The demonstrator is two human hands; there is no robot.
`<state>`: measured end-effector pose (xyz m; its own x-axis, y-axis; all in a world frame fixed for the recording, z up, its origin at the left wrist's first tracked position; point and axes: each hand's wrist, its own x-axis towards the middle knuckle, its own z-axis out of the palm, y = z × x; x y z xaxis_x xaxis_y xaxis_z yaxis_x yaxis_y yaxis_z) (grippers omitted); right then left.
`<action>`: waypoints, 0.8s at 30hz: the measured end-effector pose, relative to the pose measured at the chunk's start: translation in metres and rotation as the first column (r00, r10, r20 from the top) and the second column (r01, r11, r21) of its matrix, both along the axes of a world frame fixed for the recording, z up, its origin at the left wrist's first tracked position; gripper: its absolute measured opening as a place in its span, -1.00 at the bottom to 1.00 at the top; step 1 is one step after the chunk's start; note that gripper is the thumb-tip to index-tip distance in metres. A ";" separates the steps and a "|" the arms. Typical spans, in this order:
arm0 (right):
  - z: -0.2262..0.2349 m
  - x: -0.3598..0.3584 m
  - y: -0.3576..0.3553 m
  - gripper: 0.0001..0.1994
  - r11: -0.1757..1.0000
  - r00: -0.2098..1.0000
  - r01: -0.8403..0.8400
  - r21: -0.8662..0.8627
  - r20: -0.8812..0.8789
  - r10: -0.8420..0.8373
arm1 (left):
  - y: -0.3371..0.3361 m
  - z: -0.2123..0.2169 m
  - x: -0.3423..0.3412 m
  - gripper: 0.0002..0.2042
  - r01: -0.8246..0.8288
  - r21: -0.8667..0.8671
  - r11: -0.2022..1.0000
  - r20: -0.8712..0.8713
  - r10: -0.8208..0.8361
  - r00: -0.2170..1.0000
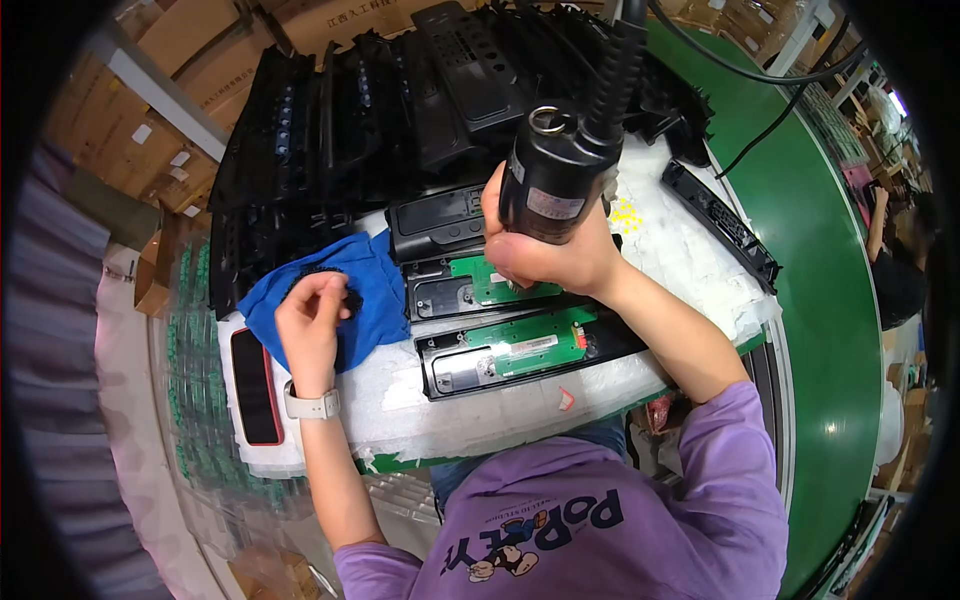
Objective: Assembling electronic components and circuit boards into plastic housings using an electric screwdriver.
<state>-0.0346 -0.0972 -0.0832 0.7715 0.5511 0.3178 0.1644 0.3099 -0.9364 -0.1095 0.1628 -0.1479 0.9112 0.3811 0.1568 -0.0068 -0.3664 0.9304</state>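
Green upper board [490, 285] at frame centre, long axis left-to-right, under nearer right hand [572, 262], curled round black driver [548, 190]; left hand [312, 312], centre-left, fingertips bunched over blue cloth [380, 285], pinch unclear.

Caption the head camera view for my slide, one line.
Right hand gripping a corded black tool over a green circuit board; left hand over blue cloth.

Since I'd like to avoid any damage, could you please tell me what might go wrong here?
The driver in the right hand could slip and scratch the green board below it. The small dark pieces by the left hand might scatter off the blue cloth. The phone, near the table's edge, could be knocked down.
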 end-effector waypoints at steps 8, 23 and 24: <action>0.000 -0.007 -0.006 -0.75 0.999 0.992 -0.050 -0.021 0.113 0.052 | -0.047 -0.003 0.012 -0.89 0.185 -0.932 0.310 0.057 -0.381 0.923; 0.018 -0.016 -0.030 -0.49 0.818 0.980 -0.117 0.563 0.197 0.004 | -0.099 0.010 -0.002 -0.86 0.323 -0.864 0.387 0.024 -0.608 0.793; 0.017 -0.016 -0.029 -0.50 0.820 0.980 -0.109 0.562 0.198 -0.005 | -0.098 0.009 -0.003 -0.85 0.327 -0.870 0.370 0.032 -0.619 0.785</action>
